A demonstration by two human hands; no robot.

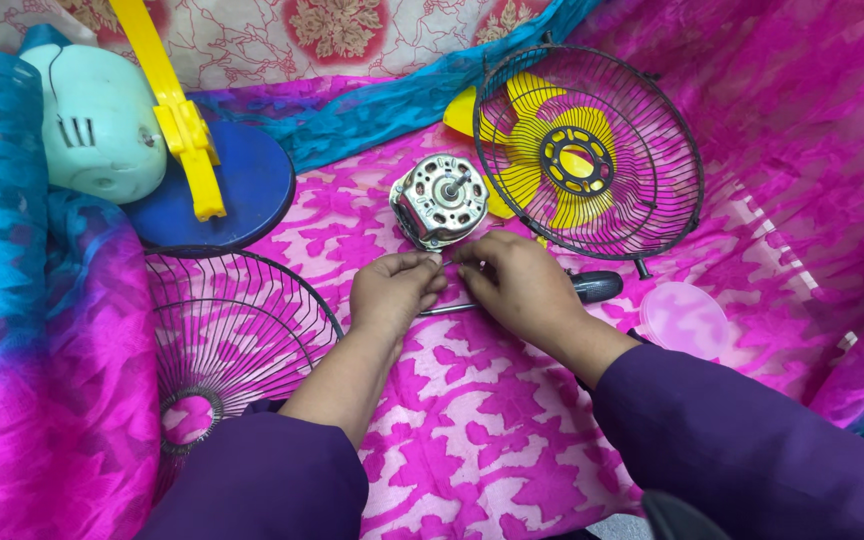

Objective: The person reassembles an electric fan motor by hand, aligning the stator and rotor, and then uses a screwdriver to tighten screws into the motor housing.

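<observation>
1. Left hand (392, 292) & right hand (517, 283) meet fingertip to fingertip, pinched nearly closed on something too small to tell.
2. Under them lies a screwdriver (512, 298), long axis running left-right; black handle toward the right, metal shaft pointing left.
3. Just beyond: silver fan motor (439, 200), shaft facing up.
4. Around, on pink cloth (472, 440): black wire guard (589, 150) w/ yellow blade (542, 160), second guard (222, 340), blue base (242, 195).

Open pink cloth (472, 440) toward you; ahead the motor (439, 200) blocks, wire guards (232, 330) flank you, and a screwdriver (592, 287) seems to lie underhand.
</observation>
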